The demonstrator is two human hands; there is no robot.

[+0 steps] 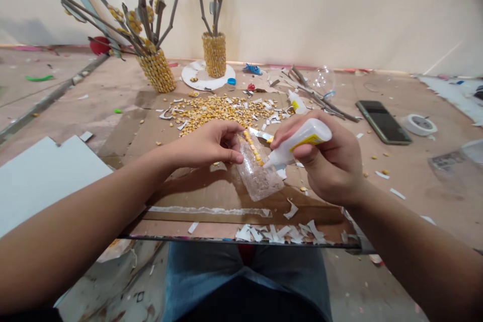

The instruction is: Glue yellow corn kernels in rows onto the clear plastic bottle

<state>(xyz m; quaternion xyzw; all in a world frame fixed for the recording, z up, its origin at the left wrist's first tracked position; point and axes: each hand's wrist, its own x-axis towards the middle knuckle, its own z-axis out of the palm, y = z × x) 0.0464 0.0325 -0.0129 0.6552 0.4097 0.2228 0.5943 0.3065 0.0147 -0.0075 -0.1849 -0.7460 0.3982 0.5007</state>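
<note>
My left hand [222, 143] grips the upper end of a clear plastic cup [260, 181], which lies tilted over the cardboard. A single row of yellow corn kernels [252, 147] runs along the cup's side. In my right hand [332, 161] is a white glue bottle [302, 142] with a yellow label, its nozzle pointing down at the lower end of the kernel row. Whether the nozzle touches the cup I cannot tell. Just beyond both hands spreads a pile of loose corn kernels [215, 110] mixed with white paper scraps.
Two kernel-covered vases [156, 71] with branches stand at the back, one on a white disc [192, 76]. A second glue bottle [297, 103], loose twigs [320, 95], a phone [383, 122] and a tape roll [419, 124] lie to the right. White board [49, 181] lies left. Paper scraps [279, 234] line the front edge.
</note>
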